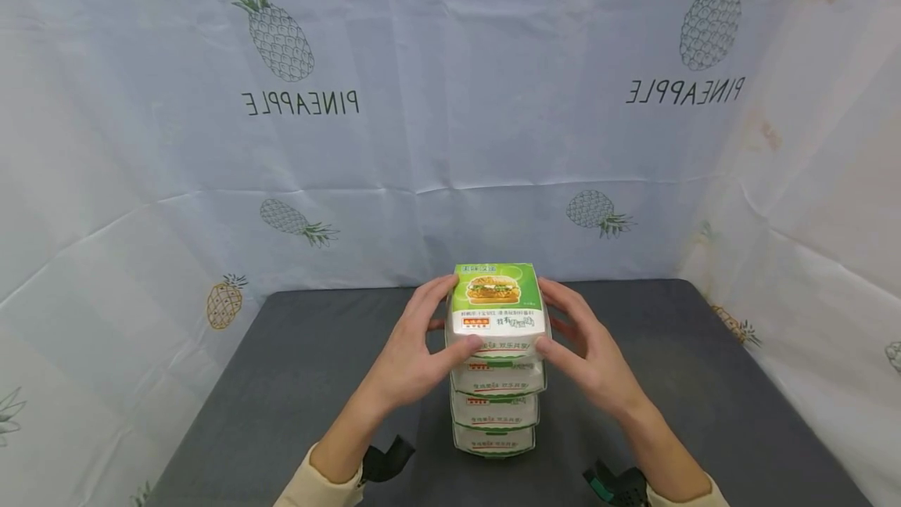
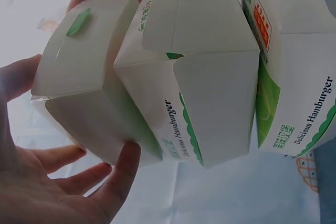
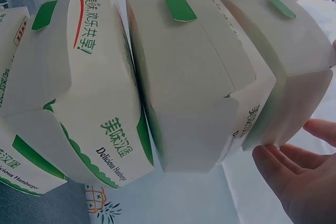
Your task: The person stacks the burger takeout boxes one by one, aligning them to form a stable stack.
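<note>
Several white and green cardboard hamburger boxes stand in one stack, slightly out of line with each other. The top hamburger box (image 1: 496,323) has a burger picture on its green lid. My left hand (image 1: 411,362) holds that box's left side, thumb on the front and fingers along the side. Opposite it, my right hand (image 1: 597,366) holds the right side in the same manner. Below the hands, the lower hamburger boxes (image 1: 496,413) show printed front faces. The left wrist view shows fingertips against the top box (image 2: 84,51); whether it rests fully on the box beneath is unclear.
A dark grey table (image 1: 317,390) carries the stack near its middle. Behind and at both sides hangs a pale cloth (image 1: 450,116) printed with pineapples. Black straps (image 1: 387,460) sit at both wrists, beside cream sleeves.
</note>
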Tool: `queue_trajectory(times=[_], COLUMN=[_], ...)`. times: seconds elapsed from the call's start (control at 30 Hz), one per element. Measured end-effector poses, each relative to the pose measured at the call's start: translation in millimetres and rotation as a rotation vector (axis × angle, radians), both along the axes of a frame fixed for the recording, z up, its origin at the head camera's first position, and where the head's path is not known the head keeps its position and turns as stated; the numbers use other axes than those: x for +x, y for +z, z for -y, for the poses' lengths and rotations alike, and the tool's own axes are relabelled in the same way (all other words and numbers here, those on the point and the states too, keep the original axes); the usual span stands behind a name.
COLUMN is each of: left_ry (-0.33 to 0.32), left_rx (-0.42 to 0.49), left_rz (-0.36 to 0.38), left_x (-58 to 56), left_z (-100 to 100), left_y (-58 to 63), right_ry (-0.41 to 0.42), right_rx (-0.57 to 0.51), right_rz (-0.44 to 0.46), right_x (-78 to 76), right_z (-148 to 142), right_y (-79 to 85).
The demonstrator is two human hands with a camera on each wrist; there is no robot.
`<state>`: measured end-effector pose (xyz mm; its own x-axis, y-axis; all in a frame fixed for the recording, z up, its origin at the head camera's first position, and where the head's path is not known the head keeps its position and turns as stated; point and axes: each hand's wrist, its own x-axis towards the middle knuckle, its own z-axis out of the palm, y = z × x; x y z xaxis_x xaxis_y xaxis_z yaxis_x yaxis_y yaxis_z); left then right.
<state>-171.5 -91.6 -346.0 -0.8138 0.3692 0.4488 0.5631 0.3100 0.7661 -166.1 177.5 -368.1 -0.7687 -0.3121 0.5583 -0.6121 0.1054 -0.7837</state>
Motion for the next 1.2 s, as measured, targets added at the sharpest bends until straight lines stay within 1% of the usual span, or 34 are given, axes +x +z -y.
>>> queue_trajectory(times=[0.2,0.5,0.83,1.03,1.2], left_ry=[-0.002,0.019,0.022,0.020,0.035], left_rx=[0.004,0.007,0.003,0.007,0.012], left_rz=[-0.008,0.003,-0.022,-0.029,-0.021], left_x=[-0.7,0.1,0.1,2.1,2.6], left_z=[-1.3,-2.8,-1.9,0.8,5.5], left_y=[-2.3,-2.9,-4.2,-4.6,-7.1], right_ry=[-0.001,0.015,0.014,0.009,0.019], right_rx=[0.006,0.003,0.003,-0.004,-0.021], right_rz=[0.001,-0.002,-0.020,-0.013,-0.017], right_x=[1.0,0.7,1.2,1.7,3.3], right_z=[-0.8,-2.0,-3.4,-6.8,-9.6], right_y=[-0.7,-1.9,-1.1,-1.6,-1.7])
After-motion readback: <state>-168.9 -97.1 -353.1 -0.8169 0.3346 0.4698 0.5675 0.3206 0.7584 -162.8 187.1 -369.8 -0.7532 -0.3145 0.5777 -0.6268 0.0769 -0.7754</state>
